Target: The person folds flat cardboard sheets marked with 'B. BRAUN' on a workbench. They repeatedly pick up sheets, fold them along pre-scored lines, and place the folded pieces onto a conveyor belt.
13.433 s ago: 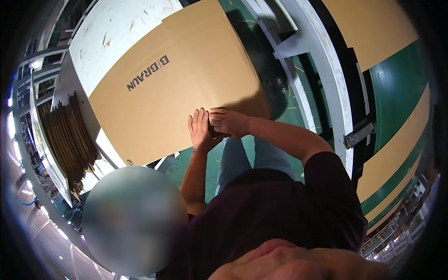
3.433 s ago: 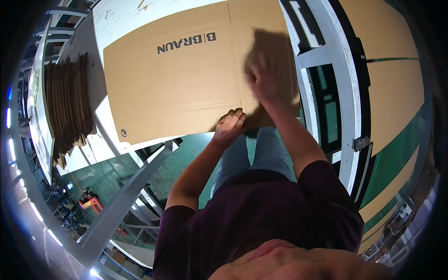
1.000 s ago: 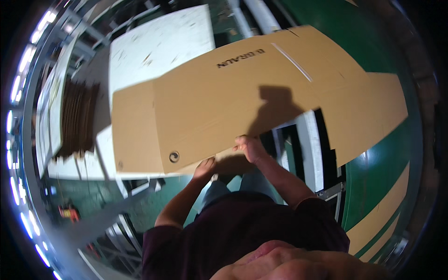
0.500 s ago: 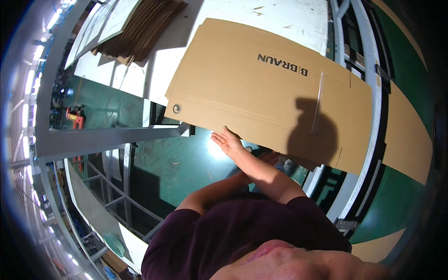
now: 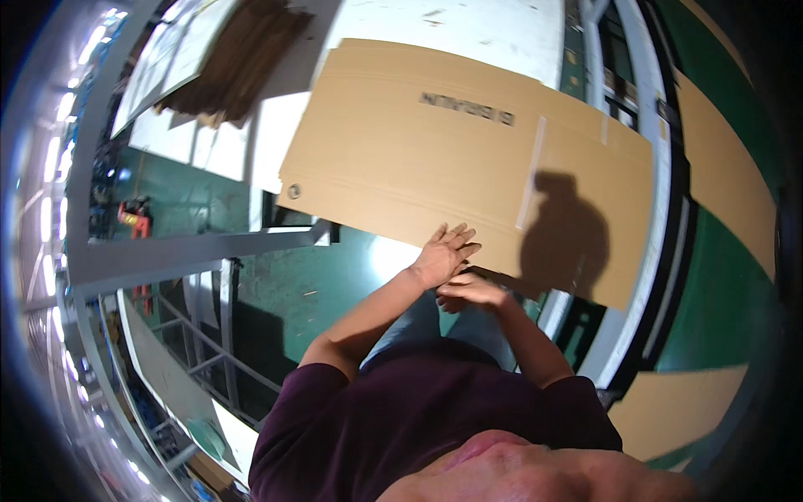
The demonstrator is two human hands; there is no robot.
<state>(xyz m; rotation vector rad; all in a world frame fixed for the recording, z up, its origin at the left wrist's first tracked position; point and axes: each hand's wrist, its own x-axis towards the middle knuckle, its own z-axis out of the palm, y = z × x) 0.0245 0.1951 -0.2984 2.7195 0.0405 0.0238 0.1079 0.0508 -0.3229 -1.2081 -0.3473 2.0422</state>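
Note:
A large flat brown cardboard box blank (image 5: pixel 393 159) with dark print lies in front of me, its right part reaching the metal rail. My left hand (image 5: pixel 446 257) is at its near edge, palm down with fingers spread, and appears to touch the board. Just below and to the right is my right hand (image 5: pixel 474 290), close to the left hand and short of the board's edge. Its fingers point left, loosely bent, with nothing seen in them. The left hand partly covers the gap between the two hands.
A stack of folded brown cardboard (image 5: pixel 242 63) stands on the white table (image 5: pixel 196 142) at the far left. Grey metal frame bars (image 5: pixel 201 244) cross the left side. Beyond the rail (image 5: pixel 648 226) on the right, more cardboard sheets (image 5: pixel 677 406) lie on a green belt (image 5: pixel 719 293).
My left hand has come out from behind the right arm up to the board's edge. The right hand has drawn back to the right. Sheets on the green belt have moved away from me.

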